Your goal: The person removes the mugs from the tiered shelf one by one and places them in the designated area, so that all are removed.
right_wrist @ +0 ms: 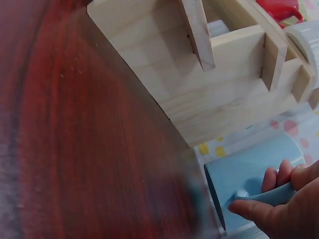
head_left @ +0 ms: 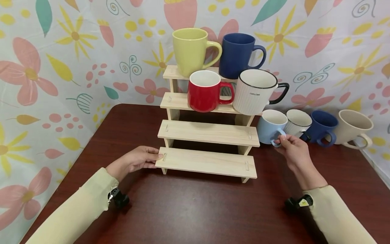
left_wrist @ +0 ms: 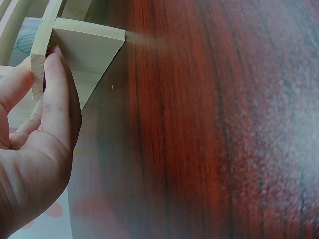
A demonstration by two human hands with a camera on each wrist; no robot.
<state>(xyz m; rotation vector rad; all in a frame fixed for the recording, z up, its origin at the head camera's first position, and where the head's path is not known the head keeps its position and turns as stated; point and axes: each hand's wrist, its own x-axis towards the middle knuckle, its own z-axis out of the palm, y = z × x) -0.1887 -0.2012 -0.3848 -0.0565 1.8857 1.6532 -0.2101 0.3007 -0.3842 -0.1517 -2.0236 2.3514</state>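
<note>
The person's right hand [head_left: 295, 149] pinches the handle of a glossy light-blue mug [head_left: 269, 127] between thumb and curled fingers. The mug is upright, just beside the right side of a four-tiered rack of pale, unfinished wood [head_left: 207, 162]. The left hand [head_left: 141, 159] pinches the left end of the rack's lowest board, thumb above and fingers beneath. To the rack's right, beyond the light-blue mug, follow in order a white ribbed mug with black handle [head_left: 298, 123], a navy mug [head_left: 321, 125] and a wide beige mug [head_left: 350, 127]. The rack's top tier bears a yellow-green mug [head_left: 189, 51] at left and a dark-blue matte mug [head_left: 236, 56] at right; its second tier, a red mug with white interior [head_left: 202, 93] and a large white fluted mug with black rim [head_left: 251, 96]. Beneath the rack lies a reddish-brown wood-grain table [head_left: 189, 210]; behind it hangs a floral-printed white cloth [head_left: 76, 51].
</note>
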